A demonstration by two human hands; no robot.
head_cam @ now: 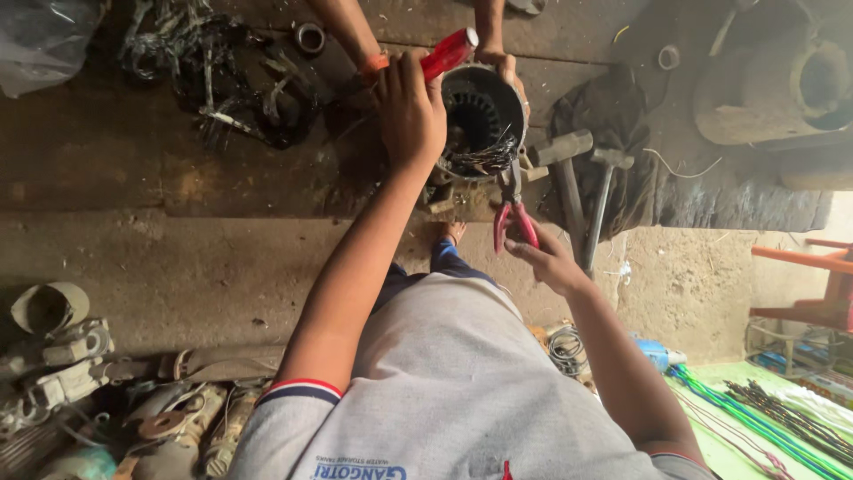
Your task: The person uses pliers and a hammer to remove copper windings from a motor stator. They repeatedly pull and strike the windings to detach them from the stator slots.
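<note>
A round black motor stator (498, 100) with frayed winding wires at its lower rim lies on the dirty workbench (133, 151). My left hand (410, 111) rests on its left rim, closed around a red-handled tool (449, 53) that sticks up and to the right. My right hand (549, 260) grips red-handled pliers (514, 218) whose jaws point up at the frayed wires. Another person's two hands reach in from the top: one with an orange wristband (374, 63), the other (508, 68) on the stator's far rim.
Two hammers (569, 173) lie just right of the stator on a dark cloth. Tangled wire scrap (213, 71) sits at the top left, a large metal casing (791, 89) at the top right. Motor parts (62, 356) lie lower left, green cables (755, 418) lower right.
</note>
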